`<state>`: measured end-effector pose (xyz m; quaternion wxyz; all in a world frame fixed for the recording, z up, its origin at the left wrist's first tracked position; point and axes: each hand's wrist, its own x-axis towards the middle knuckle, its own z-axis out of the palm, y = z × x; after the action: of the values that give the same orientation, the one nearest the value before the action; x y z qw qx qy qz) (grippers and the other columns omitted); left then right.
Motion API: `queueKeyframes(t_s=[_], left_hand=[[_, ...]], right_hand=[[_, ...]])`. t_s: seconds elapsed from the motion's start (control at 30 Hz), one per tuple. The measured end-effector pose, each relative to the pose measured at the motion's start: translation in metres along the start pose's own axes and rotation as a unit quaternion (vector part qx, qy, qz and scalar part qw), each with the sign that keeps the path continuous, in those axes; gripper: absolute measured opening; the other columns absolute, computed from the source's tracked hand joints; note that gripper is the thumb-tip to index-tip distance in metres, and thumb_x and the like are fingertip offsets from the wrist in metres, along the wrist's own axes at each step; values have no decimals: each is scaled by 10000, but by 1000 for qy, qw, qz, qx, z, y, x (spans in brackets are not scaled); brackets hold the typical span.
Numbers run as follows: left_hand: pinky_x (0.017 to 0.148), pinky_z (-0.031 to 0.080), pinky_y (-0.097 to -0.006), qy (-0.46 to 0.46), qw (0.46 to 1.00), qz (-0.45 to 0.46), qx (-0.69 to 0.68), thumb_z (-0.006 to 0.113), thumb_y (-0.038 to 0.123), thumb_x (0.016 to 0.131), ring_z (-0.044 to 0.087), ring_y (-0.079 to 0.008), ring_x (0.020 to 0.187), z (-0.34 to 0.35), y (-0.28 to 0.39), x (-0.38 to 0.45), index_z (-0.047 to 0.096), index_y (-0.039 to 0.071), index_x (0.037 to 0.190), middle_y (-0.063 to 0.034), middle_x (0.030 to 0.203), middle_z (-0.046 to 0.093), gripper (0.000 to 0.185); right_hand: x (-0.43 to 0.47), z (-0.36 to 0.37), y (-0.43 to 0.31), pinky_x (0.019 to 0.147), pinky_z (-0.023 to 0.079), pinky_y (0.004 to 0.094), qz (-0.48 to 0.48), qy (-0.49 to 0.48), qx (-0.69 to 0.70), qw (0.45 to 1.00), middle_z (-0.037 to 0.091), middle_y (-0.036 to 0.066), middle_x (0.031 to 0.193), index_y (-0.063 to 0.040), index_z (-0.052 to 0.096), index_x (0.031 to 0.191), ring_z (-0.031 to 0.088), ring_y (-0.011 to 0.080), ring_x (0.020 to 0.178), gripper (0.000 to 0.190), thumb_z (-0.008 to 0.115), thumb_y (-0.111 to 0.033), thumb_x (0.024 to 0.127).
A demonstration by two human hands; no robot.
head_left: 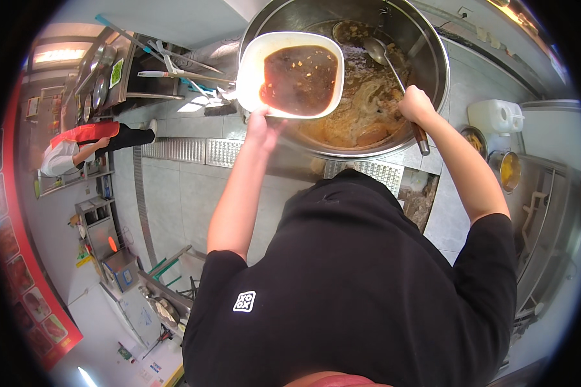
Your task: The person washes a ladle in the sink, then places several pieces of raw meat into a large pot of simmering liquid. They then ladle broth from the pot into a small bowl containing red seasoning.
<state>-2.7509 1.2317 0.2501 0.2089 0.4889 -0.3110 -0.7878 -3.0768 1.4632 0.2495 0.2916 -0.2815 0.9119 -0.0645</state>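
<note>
My left hand [264, 130] grips the near rim of a white basin [252, 72], which holds dark brown liquid [300, 80] with small pale bits in it. The basin is held over the left part of a large round metal pot [428, 58]. Inside the pot lies brown, oily liquid [363, 111] with foam and solid pieces. My right hand [417, 104] is closed around the handle of a metal ladle [375, 51] at the pot's right side. The handle's wooden end [420, 139] sticks out below my fist, and the ladle's bowl is at the liquid's surface.
Brooms [218, 107] and long handles lie left of the pot. A person in a red apron [84, 134] stands farther left. Right of the pot are a white plastic jug [496, 116] and a metal pot with yellow contents [510, 171]. A metal floor grate [174, 149] runs across the tiles.
</note>
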Motion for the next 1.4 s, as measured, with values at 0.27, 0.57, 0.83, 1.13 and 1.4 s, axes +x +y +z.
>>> queueKeyframes(t_s=[0.27,0.57,0.83,1.13,1.4], left_hand=[[651,662,-296,-17,1000,-21,-15,518,139,889,712,-397,961,5,-10,9,525,-47,1269,-186,1141,654,423],[708,670,-318,-25,999,-30,-26,532,154,904,703,-336,958,22,-9,1,537,-45,1232,-173,1114,650,384],[695,629,-318,3,998,-54,-9,498,135,910,633,-274,991,15,-9,10,510,34,1248,-143,1190,579,352],[704,602,-284,17,997,-71,19,533,130,893,635,-187,956,18,-7,11,554,46,1220,-90,1127,632,338],[672,615,-278,22,997,-79,10,539,151,908,655,-227,927,24,-6,13,547,37,1218,-111,1148,617,331]], right_hand=[[39,31,11,624,558,409,103,-57,254,960,689,172,719,77,650,734,694,285,644,217,559,-73,860],[61,50,26,463,421,219,180,-259,691,650,503,-27,650,-29,554,920,462,68,501,68,513,-70,957],[16,13,31,424,372,182,142,-282,686,656,474,-58,681,-51,545,964,422,27,513,69,561,-115,985],[-66,-94,18,410,365,180,72,-238,602,759,529,-52,739,8,606,1093,437,11,515,185,567,-143,993],[-128,-151,0,351,341,199,19,-234,526,818,548,-25,676,49,640,1127,436,27,438,242,570,-134,986]])
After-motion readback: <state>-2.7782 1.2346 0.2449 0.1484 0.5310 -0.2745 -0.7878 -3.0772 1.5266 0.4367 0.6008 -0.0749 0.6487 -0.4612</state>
